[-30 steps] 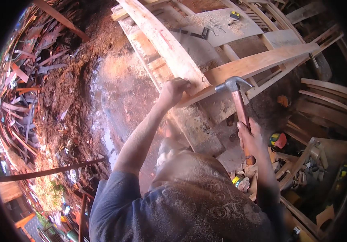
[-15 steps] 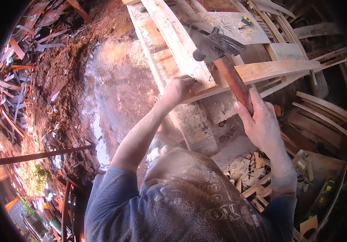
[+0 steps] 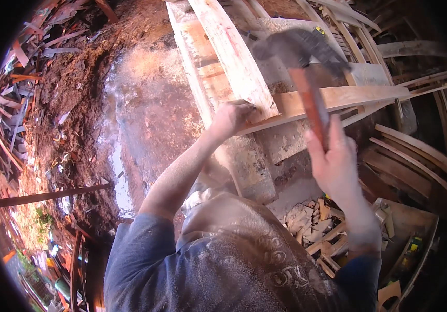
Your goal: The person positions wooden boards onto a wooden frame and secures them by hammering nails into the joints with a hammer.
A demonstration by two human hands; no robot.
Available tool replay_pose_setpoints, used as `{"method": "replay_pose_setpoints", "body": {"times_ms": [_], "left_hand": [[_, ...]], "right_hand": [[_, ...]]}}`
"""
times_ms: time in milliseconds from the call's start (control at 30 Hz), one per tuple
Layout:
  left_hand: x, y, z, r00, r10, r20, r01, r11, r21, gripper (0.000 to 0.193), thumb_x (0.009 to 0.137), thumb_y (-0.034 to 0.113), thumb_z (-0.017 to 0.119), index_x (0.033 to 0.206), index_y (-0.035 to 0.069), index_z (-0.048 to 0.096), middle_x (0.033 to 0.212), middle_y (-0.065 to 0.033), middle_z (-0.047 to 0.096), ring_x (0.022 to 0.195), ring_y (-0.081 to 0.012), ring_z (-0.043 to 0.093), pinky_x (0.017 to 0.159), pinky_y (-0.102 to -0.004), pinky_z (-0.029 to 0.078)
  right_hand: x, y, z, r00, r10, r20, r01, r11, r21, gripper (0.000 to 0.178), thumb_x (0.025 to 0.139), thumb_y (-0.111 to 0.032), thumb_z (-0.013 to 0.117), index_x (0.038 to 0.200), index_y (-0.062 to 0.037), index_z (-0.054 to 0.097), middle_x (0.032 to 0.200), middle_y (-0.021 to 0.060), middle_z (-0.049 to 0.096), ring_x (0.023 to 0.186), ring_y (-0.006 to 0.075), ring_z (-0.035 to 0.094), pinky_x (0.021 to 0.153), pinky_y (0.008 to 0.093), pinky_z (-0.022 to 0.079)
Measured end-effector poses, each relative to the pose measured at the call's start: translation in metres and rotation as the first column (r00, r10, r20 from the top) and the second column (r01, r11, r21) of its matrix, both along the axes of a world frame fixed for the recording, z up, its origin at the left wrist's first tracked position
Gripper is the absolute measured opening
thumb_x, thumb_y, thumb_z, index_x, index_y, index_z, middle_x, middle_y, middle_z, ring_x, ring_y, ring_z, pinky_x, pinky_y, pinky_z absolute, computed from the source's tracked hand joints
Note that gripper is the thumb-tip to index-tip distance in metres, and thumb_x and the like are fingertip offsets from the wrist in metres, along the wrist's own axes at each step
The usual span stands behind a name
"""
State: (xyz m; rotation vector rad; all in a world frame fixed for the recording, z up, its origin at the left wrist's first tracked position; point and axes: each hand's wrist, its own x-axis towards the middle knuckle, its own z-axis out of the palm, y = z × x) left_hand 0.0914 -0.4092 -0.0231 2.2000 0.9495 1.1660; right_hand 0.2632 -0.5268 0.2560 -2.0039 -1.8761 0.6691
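Note:
My right hand (image 3: 334,161) is wrapped round the brown wooden handle of a claw hammer (image 3: 310,101). The hammer is raised, and its dark head is smeared by motion. My left hand (image 3: 232,118) has its fingers curled against the left edge of a long pale wooden plank (image 3: 238,62), close to the plank's near end. That end lies across a second pale board (image 3: 332,100), which runs off to the right. A small dark spot, perhaps a nail, shows on the plank near its end. The undersides of my left fingers are hidden.
A yellow and black tape measure (image 3: 319,31) lies beyond the hammer. Wood offcuts (image 3: 309,221) are heaped at the lower right, beside an open box (image 3: 415,208). Curved boards (image 3: 415,145) lie at the right. Sawdust and scrap wood (image 3: 18,119) cover the ground at the left.
The hammer head has swung up and to the right and is now blurred. My right hand has shifted slightly with it. My left hand stays at the plank's end.

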Motion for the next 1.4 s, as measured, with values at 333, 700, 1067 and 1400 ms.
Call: {"method": "replay_pose_setpoints", "body": {"times_ms": [333,700,1067,1400], "left_hand": [[-0.015,0.051,0.004,0.995,0.053,0.081,-0.032,0.969,-0.243,0.018,0.088,0.020,0.072,0.105,0.015,0.078,0.086,-0.0090,0.073,0.079,-0.0288,0.072,0.069,-0.0409,0.059],[0.057,0.139,-0.003,0.920,0.153,-0.361,-0.116,0.986,0.121,0.014,0.088,0.025,0.063,0.094,0.018,0.074,0.081,-0.0118,0.069,0.075,-0.0311,0.070,0.064,-0.0450,0.053],[0.050,0.143,-0.006,0.891,0.169,-0.420,-0.116,0.982,0.149,0.018,0.087,0.030,0.064,0.094,0.018,0.075,0.085,-0.0100,0.071,0.078,-0.0321,0.071,0.069,-0.0441,0.057],[-0.014,0.075,0.043,0.941,0.291,-0.174,-0.334,0.884,-0.329,0.034,0.099,0.019,0.049,0.124,0.009,0.071,0.099,-0.0186,0.074,0.089,-0.0339,0.071,0.075,-0.0440,0.054]], "right_hand": [[0.015,0.018,0.047,0.991,-0.069,0.112,0.065,0.997,0.035,0.028,0.103,-0.029,0.059,0.111,-0.0021,0.055,0.078,0.0171,0.065,0.064,0.0294,0.066,0.058,0.0406,0.052],[0.038,0.005,-0.066,0.947,0.182,0.266,-0.178,0.983,-0.042,0.033,0.099,-0.030,0.063,0.099,0.0018,0.055,0.086,0.0296,0.067,0.073,0.0511,0.064,0.065,0.0527,0.053],[0.029,-0.022,-0.075,0.945,0.142,0.293,-0.115,0.988,-0.106,0.025,0.100,-0.024,0.059,0.109,-0.0007,0.056,0.093,0.0240,0.069,0.078,0.0434,0.069,0.068,0.0537,0.053],[0.028,-0.037,-0.072,0.996,-0.071,0.046,0.063,0.983,0.170,0.034,0.098,-0.031,0.063,0.106,0.0015,0.054,0.088,0.0307,0.066,0.092,0.0525,0.062,0.072,0.0585,0.047]]}}
